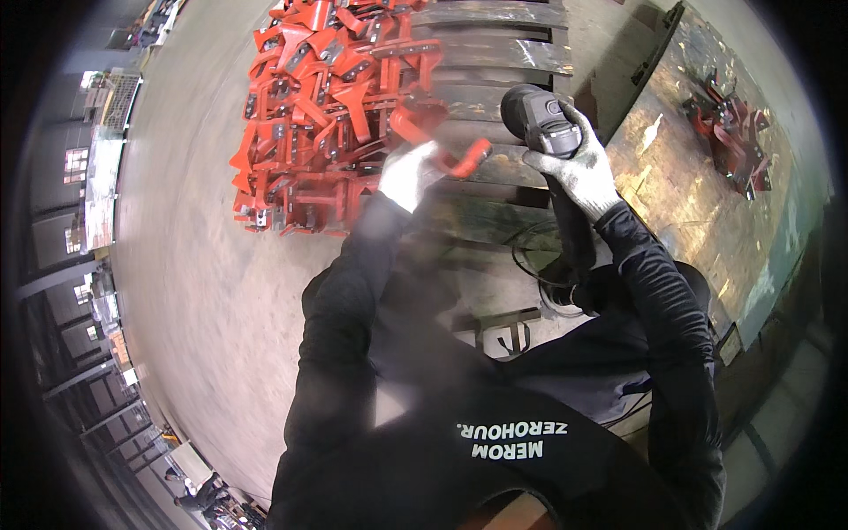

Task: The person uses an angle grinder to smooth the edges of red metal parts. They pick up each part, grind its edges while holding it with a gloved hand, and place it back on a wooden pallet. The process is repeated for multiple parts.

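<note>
Head view: your left hand (409,174), in a whitish work glove, is blurred w/ motion, but its fingers look closed around a red-orange metal bracket (442,141), a curved, hook-like pc held up just in front of your chest, near centre of the frame. Your right hand (579,172), also gloved, is clamped around the body of a dark angle grinder (541,119); the tool's round head sits just right of the bracket, close to it, but can't tell whether they touch. Its black cord (539,265) loops down below your right forearm. Both sleeves are black & come in from the lower edge. Far left of the bracket, a big heap of red-orange brackets (318,106) of the same colour is stacked on the concrete floor (194,265); the held pc is at the heap's near-right edge. Behind the hands lie grey steel plates (495,44), overlapping, running to the far edge. On the right, a worn metal workbench (698,203) w/ a scuffed, shiny top carries a small cluster of red parts (729,132) at its far end, well apart from your hands. Near you, betw. your arms, a small dark metal frame (503,331) sits on the floor.
</note>
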Tool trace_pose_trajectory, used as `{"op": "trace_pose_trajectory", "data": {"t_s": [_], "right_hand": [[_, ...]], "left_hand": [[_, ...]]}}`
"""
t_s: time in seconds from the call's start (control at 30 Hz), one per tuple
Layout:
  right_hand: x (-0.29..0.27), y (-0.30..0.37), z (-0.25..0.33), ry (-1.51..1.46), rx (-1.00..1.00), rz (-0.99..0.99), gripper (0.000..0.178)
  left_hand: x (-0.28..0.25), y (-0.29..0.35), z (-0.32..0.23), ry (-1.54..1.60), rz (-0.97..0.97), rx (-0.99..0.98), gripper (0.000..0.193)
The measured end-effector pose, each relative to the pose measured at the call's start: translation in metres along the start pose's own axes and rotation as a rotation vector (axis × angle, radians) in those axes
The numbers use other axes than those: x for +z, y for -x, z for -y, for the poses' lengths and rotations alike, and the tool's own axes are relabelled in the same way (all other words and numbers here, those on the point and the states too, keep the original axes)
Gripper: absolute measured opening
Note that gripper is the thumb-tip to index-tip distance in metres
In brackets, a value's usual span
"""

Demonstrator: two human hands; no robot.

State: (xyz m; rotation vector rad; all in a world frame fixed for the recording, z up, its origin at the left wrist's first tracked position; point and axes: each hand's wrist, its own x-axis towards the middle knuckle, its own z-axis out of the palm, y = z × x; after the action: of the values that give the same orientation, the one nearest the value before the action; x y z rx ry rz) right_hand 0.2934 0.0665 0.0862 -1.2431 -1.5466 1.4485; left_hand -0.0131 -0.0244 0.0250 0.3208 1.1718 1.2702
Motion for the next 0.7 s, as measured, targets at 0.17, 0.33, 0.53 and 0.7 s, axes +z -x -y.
{"op": "trace_pose_trajectory", "data": {"t_s": [0.17,0.33,0.53,0.7], "right_hand": [[-0.008,-0.003,-0.020,0.000,0.147,-0.097,0.100],[-0.010,-0.011,-0.038,0.256,0.241,0.013,0.103],[0.018,-0.054,-0.093,0.539,0.126,0.186,0.102],[0.069,-0.096,-0.100,0.623,0.164,0.319,0.097]], "left_hand": [[0.024,-0.044,0.059,-0.938,-0.222,0.271,0.087],[-0.014,-0.080,0.119,-0.981,-0.147,0.314,0.092],[0.008,-0.038,0.066,-1.609,-0.172,0.104,0.089],[0.013,-0.018,0.015,-1.485,-0.138,0.217,0.076]]}}
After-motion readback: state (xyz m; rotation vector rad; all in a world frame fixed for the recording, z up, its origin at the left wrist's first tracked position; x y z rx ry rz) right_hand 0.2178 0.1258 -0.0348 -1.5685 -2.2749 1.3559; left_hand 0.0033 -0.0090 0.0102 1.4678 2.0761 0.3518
